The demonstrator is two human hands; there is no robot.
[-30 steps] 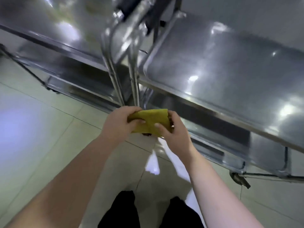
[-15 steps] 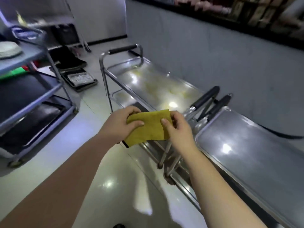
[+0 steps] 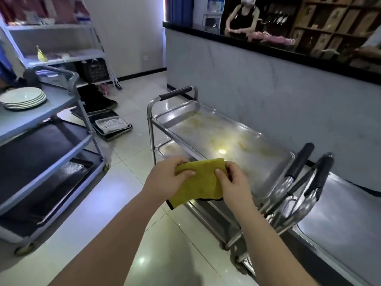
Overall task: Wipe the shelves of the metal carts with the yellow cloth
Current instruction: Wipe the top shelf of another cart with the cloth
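Cloth (image 3: 199, 179) hangs between both hands, left hand (image 3: 168, 179) and right hand (image 3: 234, 185) each pinching a top corner, above the stained cart (image 3: 237, 145).

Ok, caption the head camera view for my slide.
Left hand and right hand hold a yellow cloth in front of the smeared top shelf of a metal cart.

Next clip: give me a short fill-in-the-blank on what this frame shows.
The left hand and the right hand both hold a cloth whose colour is ____.
The grey cart at the left carries a stack of ____.
The handle grip at the far end of the metal cart is coloured ____.
Missing words: yellow; plates; black.
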